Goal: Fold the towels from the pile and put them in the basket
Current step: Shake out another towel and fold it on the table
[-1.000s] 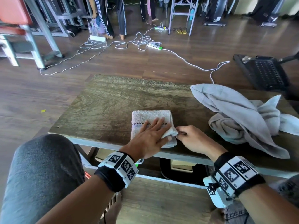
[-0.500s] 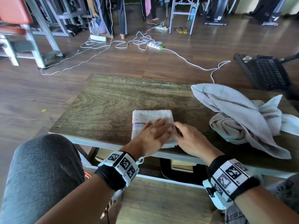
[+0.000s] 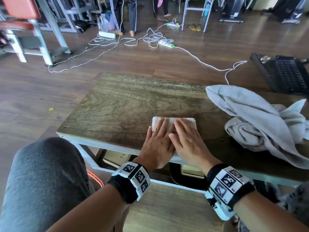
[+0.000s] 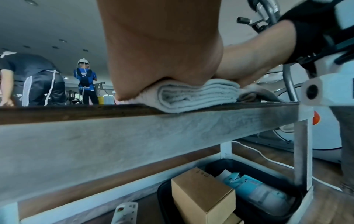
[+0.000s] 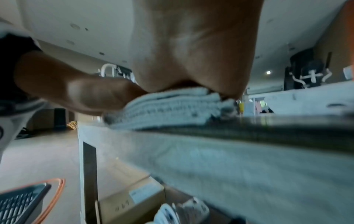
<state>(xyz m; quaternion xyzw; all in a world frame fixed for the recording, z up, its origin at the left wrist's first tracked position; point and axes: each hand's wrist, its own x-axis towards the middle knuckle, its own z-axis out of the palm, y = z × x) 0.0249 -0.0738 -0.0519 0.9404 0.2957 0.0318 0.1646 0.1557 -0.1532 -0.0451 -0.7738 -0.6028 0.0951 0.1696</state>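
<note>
Both hands (image 3: 173, 141) now atop towel (image 3: 172, 121) (flat)

Floor (image 3: 50, 91): dark wood-look planks, glossy. Bench (image 3: 133, 101): worn wood-grain top, pale frame. White cables (image 3: 200, 60) and power strip (image 3: 166, 43) on floor beyond. Grey metal-framed seat, red padding (image 3: 20, 9), far left. Black perforated chair (image 3: 287, 72), right. Ceiling (image 4: 47, 22): white, recessed downlights. Cardboard box (image 4: 203, 195) under bench.
</note>
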